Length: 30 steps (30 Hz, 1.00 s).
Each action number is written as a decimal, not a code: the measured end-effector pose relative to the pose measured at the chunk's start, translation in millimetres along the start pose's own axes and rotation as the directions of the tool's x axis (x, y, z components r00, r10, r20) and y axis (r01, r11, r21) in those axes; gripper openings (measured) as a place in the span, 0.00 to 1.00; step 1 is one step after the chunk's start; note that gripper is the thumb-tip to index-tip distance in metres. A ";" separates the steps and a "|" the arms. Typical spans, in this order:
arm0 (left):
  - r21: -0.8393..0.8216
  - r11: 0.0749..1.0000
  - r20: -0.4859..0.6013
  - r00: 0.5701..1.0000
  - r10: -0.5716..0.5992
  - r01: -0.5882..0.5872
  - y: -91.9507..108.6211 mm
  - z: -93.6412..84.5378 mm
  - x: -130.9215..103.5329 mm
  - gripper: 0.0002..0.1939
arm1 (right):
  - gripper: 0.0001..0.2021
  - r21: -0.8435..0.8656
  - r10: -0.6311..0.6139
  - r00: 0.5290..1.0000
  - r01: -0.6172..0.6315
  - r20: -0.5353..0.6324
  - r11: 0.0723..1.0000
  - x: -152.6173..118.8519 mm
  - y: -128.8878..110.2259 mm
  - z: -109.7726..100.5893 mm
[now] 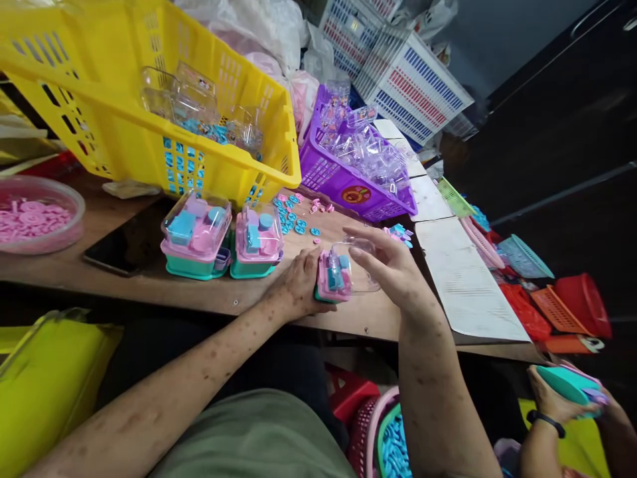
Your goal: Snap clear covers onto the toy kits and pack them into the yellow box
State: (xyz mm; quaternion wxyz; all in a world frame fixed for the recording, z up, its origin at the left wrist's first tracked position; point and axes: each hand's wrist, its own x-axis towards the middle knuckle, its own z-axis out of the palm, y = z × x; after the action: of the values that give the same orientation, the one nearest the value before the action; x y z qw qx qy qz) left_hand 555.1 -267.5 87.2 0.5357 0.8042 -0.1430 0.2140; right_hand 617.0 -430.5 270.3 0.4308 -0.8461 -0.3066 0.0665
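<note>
A small pink and teal toy box (334, 277) with blue pieces inside stands near the table's front edge. My left hand (300, 282) is wrapped round its left side. A clear lid (365, 265) lies over and beside the box's right side. Above that lid is my right hand (385, 262), its fingers spread; whether a fingertip touches the plastic cannot be made out. To the left stand two similar boxes under clear covers, one larger (196, 236) and one narrower (257, 240).
A yellow basket (199, 146) and a purple basket (355, 189) of clear parts stand behind. Small blue and pink pieces (293, 219) lie scattered between. A phone-like dark slab (124, 239) and a pink-filled tub (34, 219) are left. Another person's hands (557, 398) hold a teal item at right.
</note>
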 end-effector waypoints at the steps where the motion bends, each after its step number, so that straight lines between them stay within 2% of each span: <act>1: 0.002 1.000 -0.002 1.000 0.003 -0.003 0.0 0.0 0.0 0.73 | 0.23 -0.028 0.009 1.000 -0.009 0.005 1.000 1.4 1.1 3.6; 4: 0.002 1.000 -0.002 1.000 0.013 -0.013 0.6 -0.5 -0.1 0.71 | 0.25 -0.143 0.065 0.998 -0.061 0.022 0.988 6.4 7.2 12.4; 7: -0.009 1.000 0.000 1.000 0.028 -0.028 1.2 -0.4 -0.6 0.72 | 0.21 -0.291 0.043 0.999 -0.034 0.024 0.956 12.3 11.5 14.7; 10: -0.005 1.000 0.001 1.000 0.007 -0.007 0.4 1.7 -1.3 0.80 | 0.19 -0.349 0.020 0.999 -0.003 0.047 0.937 18.7 10.1 12.1; 13: -0.003 1.000 0.009 1.000 -0.009 0.009 -1.3 3.9 -1.9 0.88 | 0.20 -0.348 0.036 0.994 0.001 0.100 0.937 23.7 5.3 9.4; 17: 0.002 1.000 0.015 1.000 0.027 -0.027 -2.0 3.3 -2.4 0.90 | 0.19 -0.358 0.024 0.986 0.037 0.165 0.933 26.7 1.0 8.4; 24: 0.059 0.998 0.012 0.999 0.033 -0.033 4.5 0.6 -1.8 0.93 | 0.22 -0.292 0.089 0.988 -0.049 0.125 0.955 26.0 0.2 7.5; 30: 0.065 0.998 0.009 1.000 0.027 -0.027 6.7 0.3 -0.9 0.91 | 0.25 -0.237 0.158 0.978 -0.123 0.137 0.964 34.6 1.3 6.9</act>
State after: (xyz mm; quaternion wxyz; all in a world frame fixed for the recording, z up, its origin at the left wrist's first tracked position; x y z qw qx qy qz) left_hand 551.4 -270.3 92.0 0.5058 0.8200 -0.1488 0.2226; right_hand 642.8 -406.4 270.2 0.3003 -0.9018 -0.2837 0.1269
